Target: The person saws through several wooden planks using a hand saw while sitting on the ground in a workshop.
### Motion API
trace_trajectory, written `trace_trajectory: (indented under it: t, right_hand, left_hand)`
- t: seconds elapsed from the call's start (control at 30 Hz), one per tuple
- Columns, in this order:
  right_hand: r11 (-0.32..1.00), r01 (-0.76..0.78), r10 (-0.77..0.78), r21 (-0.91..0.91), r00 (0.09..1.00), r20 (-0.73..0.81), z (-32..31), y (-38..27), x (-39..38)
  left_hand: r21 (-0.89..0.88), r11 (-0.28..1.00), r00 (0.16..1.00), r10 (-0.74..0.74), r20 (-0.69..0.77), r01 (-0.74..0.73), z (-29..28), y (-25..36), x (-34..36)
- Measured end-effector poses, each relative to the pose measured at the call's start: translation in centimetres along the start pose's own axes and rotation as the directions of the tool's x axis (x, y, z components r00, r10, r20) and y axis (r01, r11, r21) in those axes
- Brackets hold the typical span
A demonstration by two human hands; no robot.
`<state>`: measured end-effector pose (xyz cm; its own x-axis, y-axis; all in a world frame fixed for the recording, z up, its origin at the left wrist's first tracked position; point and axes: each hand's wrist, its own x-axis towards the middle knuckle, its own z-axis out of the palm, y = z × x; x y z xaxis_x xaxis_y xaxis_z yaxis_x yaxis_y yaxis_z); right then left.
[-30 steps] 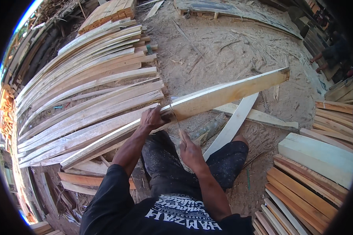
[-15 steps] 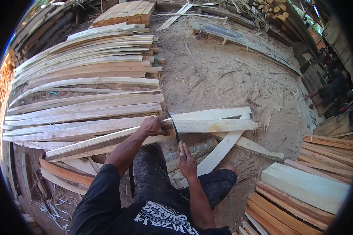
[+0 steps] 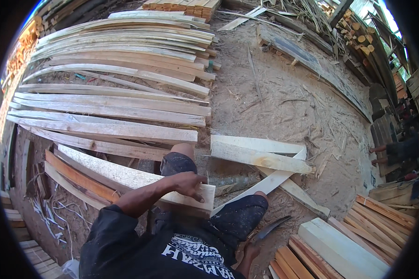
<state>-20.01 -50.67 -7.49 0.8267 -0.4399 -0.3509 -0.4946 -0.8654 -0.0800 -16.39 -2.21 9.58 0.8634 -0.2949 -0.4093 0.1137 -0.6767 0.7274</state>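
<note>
Two bare hands show. The left hand (image 3: 189, 185) is closed over the near end of a long pale plank (image 3: 121, 174), fingers bent over its edge; the plank slants up to the left, just on the near side of the bent left knee (image 3: 179, 160). The right hand (image 3: 250, 252), low beside the right thigh, holds a dark-bladed cutting tool (image 3: 269, 228), its tip pointing up and right; the grip is partly hidden. Beyond the plank's cut end, a shorter board (image 3: 246, 156) lies across a pale slat (image 3: 256, 187). Long boards (image 3: 111, 101) lie in a row at left; a thick whitish beam (image 3: 342, 246) sits at lower right.
</note>
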Motion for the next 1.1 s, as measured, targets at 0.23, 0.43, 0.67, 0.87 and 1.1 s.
trace_trajectory:
  t: [0.23, 0.43, 0.67, 0.87, 1.1]
  right_hand:
    - [0.523, 0.524, -0.611, 0.672, 0.780, -0.132, -7.3, -19.8, -6.9]
    - [0.462, 0.192, -0.790, 0.866, 0.532, 0.304, -1.7, -28.0, -10.3]
    - [0.142, 0.577, -0.853, 0.804, 0.484, -0.197, -15.1, -26.5, -11.4]
    - [0.553, 0.539, -0.531, 0.635, 0.816, -0.230, -11.6, -13.8, 5.0]
    - [0.938, 0.296, -0.306, 0.178, 0.952, 0.030, -5.1, -12.5, 8.1]
  left_hand:
    - [-0.261, 0.907, 0.481, -0.400, -0.780, 0.330, 8.0, -5.4, -7.7]
    - [-0.527, 0.575, -0.354, -0.393, -0.849, 0.626, 9.9, -15.2, -15.2]
    - [-0.686, 0.381, -0.478, -0.877, -0.055, -0.620, 10.0, -19.8, -16.7]
    - [-0.459, -0.314, 0.421, -0.894, -0.151, -0.831, 11.5, -7.9, -10.6]
    - [-0.885, 0.363, 0.618, -0.634, -0.465, -0.293, 8.6, 0.1, -5.1]
